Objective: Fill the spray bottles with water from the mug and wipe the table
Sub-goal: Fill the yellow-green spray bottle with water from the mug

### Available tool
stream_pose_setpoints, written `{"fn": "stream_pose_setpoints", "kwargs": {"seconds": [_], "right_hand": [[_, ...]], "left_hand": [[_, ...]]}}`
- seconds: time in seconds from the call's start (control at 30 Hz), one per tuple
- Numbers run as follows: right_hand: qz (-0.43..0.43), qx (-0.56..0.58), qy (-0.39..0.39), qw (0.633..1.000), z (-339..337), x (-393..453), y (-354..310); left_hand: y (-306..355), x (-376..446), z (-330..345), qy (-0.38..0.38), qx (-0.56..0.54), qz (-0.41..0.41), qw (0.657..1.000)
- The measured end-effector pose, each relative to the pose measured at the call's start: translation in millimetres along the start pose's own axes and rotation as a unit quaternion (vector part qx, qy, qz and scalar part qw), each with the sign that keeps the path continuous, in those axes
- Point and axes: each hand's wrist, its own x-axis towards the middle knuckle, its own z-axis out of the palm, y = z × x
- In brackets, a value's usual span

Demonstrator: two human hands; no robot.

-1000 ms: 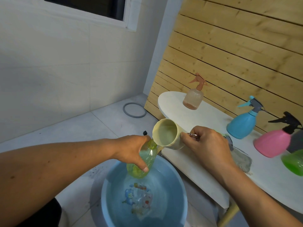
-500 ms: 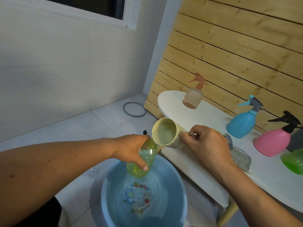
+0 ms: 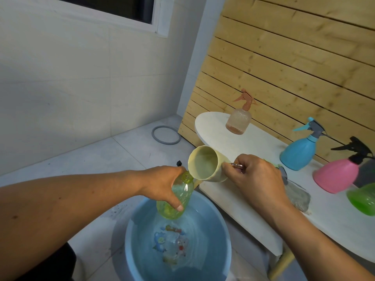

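The left hand (image 3: 162, 185) grips a yellow-green bottle (image 3: 178, 197), its cap off and its neck tilted up toward the right hand (image 3: 257, 177), which holds a pale yellow mug (image 3: 205, 166) by the handle, tipped so that its rim touches the bottle's mouth. Below both hands sits a blue basin (image 3: 223, 258) of water on the floor. Beyond the right hand, on the white table (image 3: 253, 211), stand peach (image 3: 239, 120), blue (image 3: 298, 153) and pink (image 3: 334, 175) spray bottles, with a grey cloth (image 3: 298, 195) just beside the wrist.
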Motion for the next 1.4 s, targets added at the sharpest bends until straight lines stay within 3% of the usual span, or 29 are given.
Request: {"fn": "stream_pose_setpoints", "kwargs": {"seconds": [1.4], "right_hand": [[-0.041, -0.022, 0.018, 0.999, -1.2, -3.1, -2.3]], "left_hand": [[-3.5, 3.8, 3.3, 0.002, 0.012, 0.011, 1.000]]}}
